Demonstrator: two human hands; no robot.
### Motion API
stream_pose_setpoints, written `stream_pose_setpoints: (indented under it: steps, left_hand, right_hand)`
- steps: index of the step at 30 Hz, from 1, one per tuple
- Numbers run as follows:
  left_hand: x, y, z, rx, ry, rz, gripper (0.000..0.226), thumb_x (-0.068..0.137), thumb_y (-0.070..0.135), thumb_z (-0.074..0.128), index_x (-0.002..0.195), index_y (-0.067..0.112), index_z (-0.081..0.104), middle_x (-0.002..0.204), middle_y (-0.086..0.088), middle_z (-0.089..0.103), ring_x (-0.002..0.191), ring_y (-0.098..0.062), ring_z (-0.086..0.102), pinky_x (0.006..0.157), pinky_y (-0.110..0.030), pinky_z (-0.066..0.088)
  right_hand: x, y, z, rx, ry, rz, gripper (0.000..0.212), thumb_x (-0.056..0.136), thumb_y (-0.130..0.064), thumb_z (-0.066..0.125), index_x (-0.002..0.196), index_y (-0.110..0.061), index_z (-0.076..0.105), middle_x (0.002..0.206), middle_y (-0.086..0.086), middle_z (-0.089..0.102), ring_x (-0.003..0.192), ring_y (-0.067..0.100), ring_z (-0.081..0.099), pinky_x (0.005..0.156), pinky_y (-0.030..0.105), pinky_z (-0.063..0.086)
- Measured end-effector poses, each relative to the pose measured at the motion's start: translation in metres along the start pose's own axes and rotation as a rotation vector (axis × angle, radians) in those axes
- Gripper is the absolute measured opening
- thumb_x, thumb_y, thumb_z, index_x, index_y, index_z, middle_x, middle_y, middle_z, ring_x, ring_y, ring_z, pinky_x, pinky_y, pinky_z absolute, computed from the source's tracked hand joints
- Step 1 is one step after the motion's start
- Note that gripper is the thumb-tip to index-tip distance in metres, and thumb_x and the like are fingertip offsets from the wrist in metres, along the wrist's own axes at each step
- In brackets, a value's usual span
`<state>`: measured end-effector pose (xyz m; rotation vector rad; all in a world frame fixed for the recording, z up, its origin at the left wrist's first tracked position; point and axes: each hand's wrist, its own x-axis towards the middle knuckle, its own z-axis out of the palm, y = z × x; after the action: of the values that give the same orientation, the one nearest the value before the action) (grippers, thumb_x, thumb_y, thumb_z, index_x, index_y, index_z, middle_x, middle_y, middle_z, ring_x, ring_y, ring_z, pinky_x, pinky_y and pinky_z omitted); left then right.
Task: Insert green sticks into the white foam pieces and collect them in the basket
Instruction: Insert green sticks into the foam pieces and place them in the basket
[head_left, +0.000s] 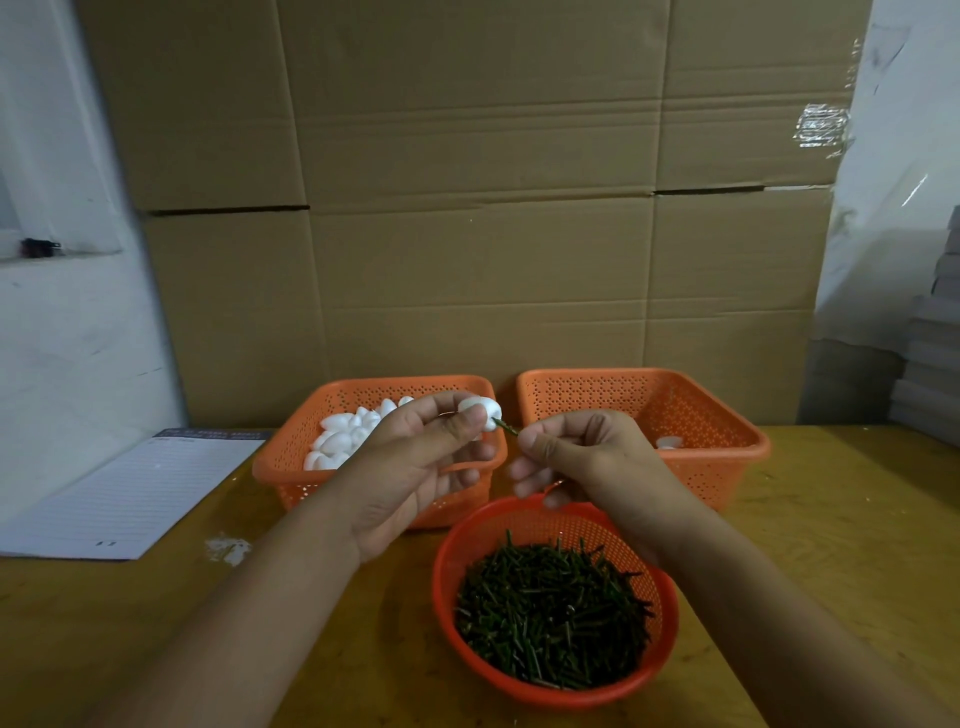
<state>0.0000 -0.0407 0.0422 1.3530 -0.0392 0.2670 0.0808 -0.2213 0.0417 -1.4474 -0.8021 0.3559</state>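
The left hand (421, 457) pinches a white foam piece (483, 410) between thumb and fingertips, raised above the left basket (291, 457), which holds a heap of foam pieces (345, 436). The right hand (576, 457) pinches a green stick (506, 427) whose far end meets the held foam piece. The right basket (727, 441) holds one foam piece (669, 442) by its near wall. In front, a round red bowl (447, 571) is filled with sticks (556, 613). A lined pad (119, 499) lies on the wooden table (857, 519) at left.
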Motion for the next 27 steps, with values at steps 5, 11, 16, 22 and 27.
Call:
stream_pose_setpoints:
  steps: [5, 11, 16, 22, 27]
  left_hand:
    - [0.0001, -0.0012, 0.0008, 0.009, 0.020, 0.019, 0.046, 0.073, 0.023, 0.078, 0.115, 0.013, 0.064, 0.091, -0.001, 0.073, 0.079, -0.010, 0.068, 0.064, -0.023, 0.055]
    - [0.0001, -0.0025, 0.0011, 0.100, 0.034, 0.043, 0.049, 0.072, 0.020, 0.079, 0.117, 0.012, 0.063, 0.097, -0.001, 0.074, 0.082, -0.010, 0.068, 0.069, -0.023, 0.056]
    - [0.0005, -0.0044, 0.0021, 0.146, 0.035, 0.063, 0.052, 0.069, 0.019, 0.081, 0.117, 0.011, 0.063, 0.100, -0.004, 0.075, 0.081, -0.012, 0.069, 0.070, -0.025, 0.055]
    - [0.0010, -0.0067, 0.0026, 0.185, 0.037, 0.075, 0.051, 0.065, 0.024, 0.084, 0.111, 0.016, 0.064, 0.101, -0.003, 0.075, 0.084, -0.012, 0.068, 0.069, -0.024, 0.055]
    - [0.0007, -0.0073, 0.0025, 0.225, 0.028, 0.087, 0.044, 0.069, 0.022, 0.081, 0.109, 0.017, 0.064, 0.102, 0.000, 0.075, 0.084, -0.011, 0.068, 0.070, -0.025, 0.055]
  right_hand:
    - [-0.0006, -0.0015, -0.0003, -0.029, 0.019, 0.005, 0.011, 0.095, -0.009, 0.063, 0.091, -0.004, 0.071, 0.081, 0.015, 0.075, 0.066, 0.019, 0.070, 0.054, 0.022, 0.052]
    - [-0.0002, -0.0017, 0.0006, -0.073, 0.026, 0.016, 0.012, 0.094, -0.012, 0.065, 0.088, -0.005, 0.072, 0.078, 0.013, 0.075, 0.065, 0.017, 0.070, 0.054, 0.021, 0.052]
    - [-0.0013, -0.0024, 0.0010, -0.092, 0.018, 0.003, 0.013, 0.094, -0.013, 0.065, 0.085, -0.008, 0.073, 0.076, 0.012, 0.075, 0.064, 0.017, 0.070, 0.053, 0.021, 0.052]
    - [-0.0015, -0.0026, 0.0021, -0.101, 0.010, -0.008, 0.015, 0.094, -0.013, 0.065, 0.082, -0.010, 0.073, 0.074, 0.010, 0.075, 0.063, 0.017, 0.070, 0.053, 0.020, 0.052]
    - [-0.0009, -0.0012, 0.0018, -0.105, 0.007, -0.010, 0.015, 0.094, -0.014, 0.065, 0.082, -0.011, 0.073, 0.075, 0.010, 0.075, 0.064, 0.017, 0.071, 0.053, 0.020, 0.051]
